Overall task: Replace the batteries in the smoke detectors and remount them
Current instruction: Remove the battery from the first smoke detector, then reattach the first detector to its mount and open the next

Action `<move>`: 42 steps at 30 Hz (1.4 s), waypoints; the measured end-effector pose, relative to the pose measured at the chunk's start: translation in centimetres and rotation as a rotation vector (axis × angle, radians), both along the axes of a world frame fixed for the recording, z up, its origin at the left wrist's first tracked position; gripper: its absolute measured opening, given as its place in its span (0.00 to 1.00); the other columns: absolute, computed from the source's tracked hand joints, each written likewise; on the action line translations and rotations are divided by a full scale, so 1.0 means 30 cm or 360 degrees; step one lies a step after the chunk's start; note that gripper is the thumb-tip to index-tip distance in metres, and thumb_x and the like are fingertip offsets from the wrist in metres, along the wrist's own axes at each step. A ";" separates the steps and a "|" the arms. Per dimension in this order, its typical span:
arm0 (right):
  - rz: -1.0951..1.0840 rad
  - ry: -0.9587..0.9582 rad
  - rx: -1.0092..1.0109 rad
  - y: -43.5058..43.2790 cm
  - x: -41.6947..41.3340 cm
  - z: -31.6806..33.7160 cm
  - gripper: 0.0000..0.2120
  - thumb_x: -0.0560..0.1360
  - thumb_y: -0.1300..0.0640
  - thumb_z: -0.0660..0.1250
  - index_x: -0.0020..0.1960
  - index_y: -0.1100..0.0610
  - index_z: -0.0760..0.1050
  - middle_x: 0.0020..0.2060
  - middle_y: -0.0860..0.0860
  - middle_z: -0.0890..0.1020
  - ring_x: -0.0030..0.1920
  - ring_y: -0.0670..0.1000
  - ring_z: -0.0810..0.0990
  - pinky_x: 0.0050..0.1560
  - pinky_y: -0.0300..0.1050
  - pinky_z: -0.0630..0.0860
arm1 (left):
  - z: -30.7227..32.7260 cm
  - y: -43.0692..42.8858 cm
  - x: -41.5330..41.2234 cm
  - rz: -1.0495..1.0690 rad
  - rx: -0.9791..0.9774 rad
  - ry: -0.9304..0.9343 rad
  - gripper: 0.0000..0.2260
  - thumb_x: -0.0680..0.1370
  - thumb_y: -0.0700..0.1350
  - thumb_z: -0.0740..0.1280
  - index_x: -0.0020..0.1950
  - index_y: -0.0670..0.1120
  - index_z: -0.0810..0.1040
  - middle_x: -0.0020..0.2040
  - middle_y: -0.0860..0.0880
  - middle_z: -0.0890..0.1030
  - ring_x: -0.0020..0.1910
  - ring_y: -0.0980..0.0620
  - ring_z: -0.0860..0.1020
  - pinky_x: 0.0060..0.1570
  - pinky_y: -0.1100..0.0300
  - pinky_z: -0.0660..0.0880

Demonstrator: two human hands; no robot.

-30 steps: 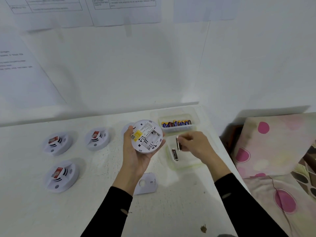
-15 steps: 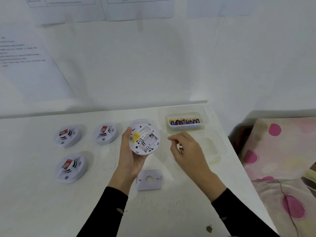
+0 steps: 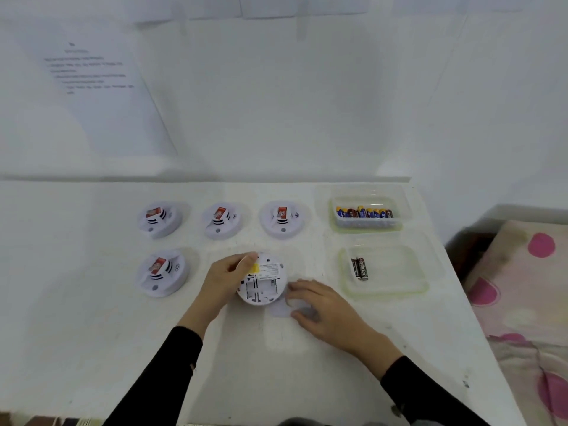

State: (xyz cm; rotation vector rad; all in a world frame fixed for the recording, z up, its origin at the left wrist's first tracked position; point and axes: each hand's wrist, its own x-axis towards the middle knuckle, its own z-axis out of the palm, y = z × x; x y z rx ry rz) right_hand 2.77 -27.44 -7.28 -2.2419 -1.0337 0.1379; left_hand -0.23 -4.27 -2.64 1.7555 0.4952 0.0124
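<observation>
Smoke detector (image 3: pixel 261 281) lies back-up on the white table (image 3: pixel 92 333), round and white, with a yellow sticker and its battery bay open. The left hand (image 3: pixel 226 281) grips its left rim with curled fingers (image 3: pixel 246 260), while the right hand (image 3: pixel 325 309), blurred, seems to pinch a small white plate (image 3: pixel 280 310) just beside its near right edge.

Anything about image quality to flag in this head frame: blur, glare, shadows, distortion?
Head view: light flat, even, no strong glare, only faint shadows beside the lower-left detector. Head view: soft throughout; wall sheet text unreadable, right hand and cover plate smeared, open detector in the left hand sharper. Head view: wide-angle stretch near the edges.
</observation>
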 end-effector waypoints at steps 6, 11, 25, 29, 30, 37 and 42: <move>-0.0106 0.0043 0.0055 0.024 0.064 0.000 0.16 0.77 0.55 0.67 0.64 0.55 0.75 0.66 0.47 0.75 0.69 0.42 0.67 0.69 0.24 0.51 | 0.004 0.032 0.046 -0.0155 0.0321 0.0021 0.11 0.79 0.57 0.66 0.49 0.53 0.85 0.44 0.54 0.86 0.46 0.54 0.83 0.44 0.60 0.78; -0.0211 -0.0075 0.0080 0.050 0.065 -0.016 0.12 0.75 0.55 0.66 0.57 0.58 0.80 0.52 0.50 0.77 0.53 0.47 0.72 0.55 0.32 0.67 | 0.026 0.071 0.066 -0.0234 0.0254 0.0085 0.16 0.79 0.58 0.65 0.48 0.50 0.86 0.43 0.51 0.87 0.45 0.51 0.84 0.48 0.56 0.79; -0.0407 -0.0243 0.0193 0.090 0.108 -0.017 0.08 0.76 0.60 0.68 0.53 0.60 0.82 0.46 0.52 0.78 0.47 0.49 0.72 0.52 0.34 0.68 | -0.020 0.056 0.059 -0.0211 0.0479 0.0057 0.11 0.79 0.58 0.65 0.46 0.56 0.84 0.41 0.52 0.86 0.45 0.52 0.83 0.47 0.57 0.77; -0.0403 -0.0254 0.0172 0.087 0.107 -0.017 0.09 0.76 0.62 0.67 0.54 0.60 0.82 0.47 0.52 0.79 0.48 0.50 0.73 0.52 0.35 0.68 | -0.015 0.062 0.062 -0.0219 0.0512 0.0067 0.10 0.79 0.57 0.65 0.49 0.55 0.84 0.43 0.56 0.85 0.46 0.57 0.82 0.43 0.66 0.74; -0.0407 -0.0252 0.0165 0.087 0.105 -0.015 0.09 0.76 0.62 0.67 0.55 0.60 0.82 0.47 0.52 0.79 0.48 0.50 0.73 0.52 0.35 0.69 | -0.013 0.063 0.063 -0.0221 0.0512 0.0078 0.10 0.79 0.57 0.65 0.50 0.54 0.84 0.44 0.56 0.85 0.46 0.57 0.81 0.41 0.67 0.73; -0.0809 0.0391 0.0494 0.187 0.162 0.123 0.15 0.82 0.60 0.56 0.67 0.60 0.73 0.62 0.54 0.77 0.62 0.51 0.74 0.66 0.39 0.67 | 0.042 0.047 0.179 -0.0107 0.0618 -0.0073 0.14 0.78 0.56 0.67 0.61 0.50 0.80 0.56 0.53 0.81 0.54 0.56 0.78 0.57 0.60 0.74; -0.1094 0.1398 0.0838 0.272 0.252 0.244 0.26 0.83 0.43 0.41 0.78 0.54 0.55 0.76 0.49 0.61 0.75 0.48 0.59 0.72 0.42 0.53 | 0.057 0.002 0.355 -0.0326 0.0496 0.0079 0.39 0.72 0.56 0.75 0.78 0.49 0.60 0.76 0.48 0.65 0.73 0.48 0.66 0.70 0.50 0.67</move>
